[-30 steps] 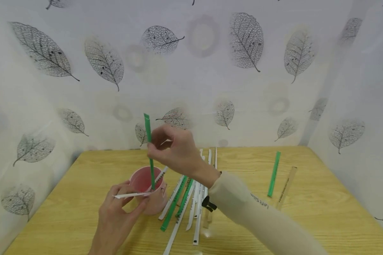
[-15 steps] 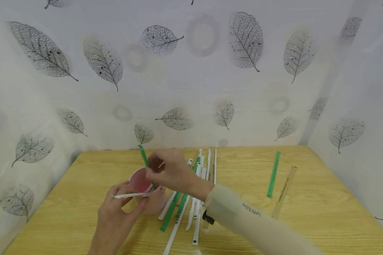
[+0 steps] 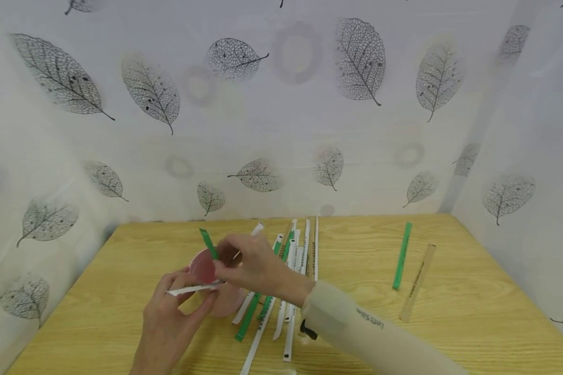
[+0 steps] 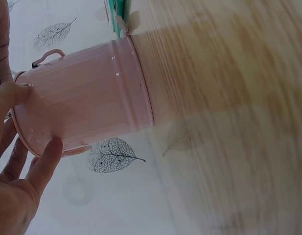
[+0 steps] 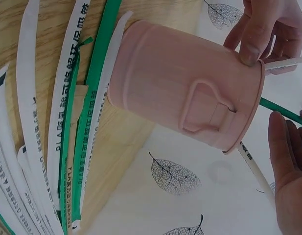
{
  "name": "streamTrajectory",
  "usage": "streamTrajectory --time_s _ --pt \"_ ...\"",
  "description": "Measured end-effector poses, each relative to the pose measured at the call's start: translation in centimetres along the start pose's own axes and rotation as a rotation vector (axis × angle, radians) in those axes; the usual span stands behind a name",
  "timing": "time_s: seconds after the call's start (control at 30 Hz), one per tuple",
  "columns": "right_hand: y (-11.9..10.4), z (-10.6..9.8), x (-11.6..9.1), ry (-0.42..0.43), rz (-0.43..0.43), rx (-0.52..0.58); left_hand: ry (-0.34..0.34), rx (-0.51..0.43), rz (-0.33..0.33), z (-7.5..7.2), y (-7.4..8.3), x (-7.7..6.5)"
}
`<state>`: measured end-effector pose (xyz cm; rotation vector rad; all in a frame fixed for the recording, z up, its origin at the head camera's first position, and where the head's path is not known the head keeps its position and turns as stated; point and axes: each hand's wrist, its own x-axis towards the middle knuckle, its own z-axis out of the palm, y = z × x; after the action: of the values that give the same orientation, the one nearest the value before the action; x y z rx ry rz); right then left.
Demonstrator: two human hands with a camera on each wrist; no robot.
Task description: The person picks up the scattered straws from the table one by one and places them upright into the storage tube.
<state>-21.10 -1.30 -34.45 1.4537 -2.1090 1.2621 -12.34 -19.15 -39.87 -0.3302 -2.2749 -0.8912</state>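
A pink metal bucket (image 3: 230, 302) with small side handles stands upright on the table. My left hand (image 3: 169, 312) grips it at the rim, thumb on one side and fingers on the other, as the left wrist view shows on the pink wall (image 4: 87, 93). Above the opening, my right hand (image 3: 258, 268) pinches a green paper-wrapped straw (image 3: 208, 241), whose lower end is down in the bucket. One white wrapped straw (image 3: 192, 288) sticks out of the bucket over my left hand. Another white straw (image 5: 258, 171) leans out on the far side, in the right wrist view.
Right beside the bucket lies a loose pile of white, green and brown wrapped straws (image 3: 288, 312). Farther right on the wooden table (image 3: 356, 250) lie one green straw (image 3: 402, 255) and one brown straw (image 3: 418, 284). A leaf-patterned curtain (image 3: 286, 120) closes off the back and sides.
My right hand has come down toward the bucket, and the green straw has sunk deeper into it, tilting to the left. The left hand and bucket have stayed put.
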Motion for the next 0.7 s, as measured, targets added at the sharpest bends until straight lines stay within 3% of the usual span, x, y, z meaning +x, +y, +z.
streamTrajectory --time_s 0.1,0.27,0.5,0.7 --pt "-0.1 -0.5 -0.1 0.023 -0.038 -0.030 0.006 -0.001 0.001 -0.1 0.1 -0.1" --pt "-0.9 -1.9 0.1 0.145 -0.088 -0.114 0.002 0.016 -0.017 -0.2 0.1 0.0" --pt "-0.9 -5.8 -0.1 0.327 -0.153 -0.182 0.019 0.009 0.013 0.0 -0.1 0.1" --pt "0.8 -9.9 -1.8 0.386 -0.064 -0.227 0.018 0.002 0.000 0.1 0.1 0.2"
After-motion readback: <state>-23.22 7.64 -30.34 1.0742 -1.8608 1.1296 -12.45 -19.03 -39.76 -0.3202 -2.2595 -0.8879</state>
